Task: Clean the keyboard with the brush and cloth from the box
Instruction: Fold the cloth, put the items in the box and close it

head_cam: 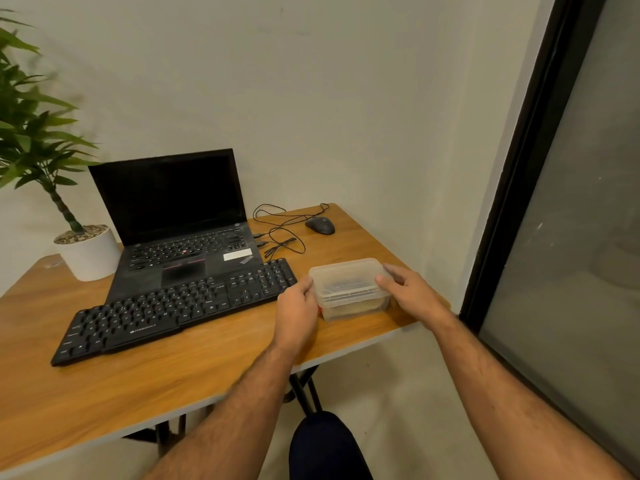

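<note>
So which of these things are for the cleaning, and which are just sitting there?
For the job: keyboard; box, lid on, held by left hand and right hand.
Lying about: laptop, mouse, plant.

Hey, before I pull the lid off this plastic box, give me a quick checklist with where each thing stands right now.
1. Both hands on the box: ok. The left hand holds the left end of the box and the right hand holds its right end.
2. Lid in place: ok, it sits closed on top.
3. Box resting on the table: ok, though it sits near the right front edge.
4. Brush and cloth inside: cannot tell. Dark and tan shapes show through the cloudy plastic.
5. Keyboard within reach: ok, it lies just left of the box.
6. Room to put the lid down: ok, bare tabletop in front of the keyboard.
</note>
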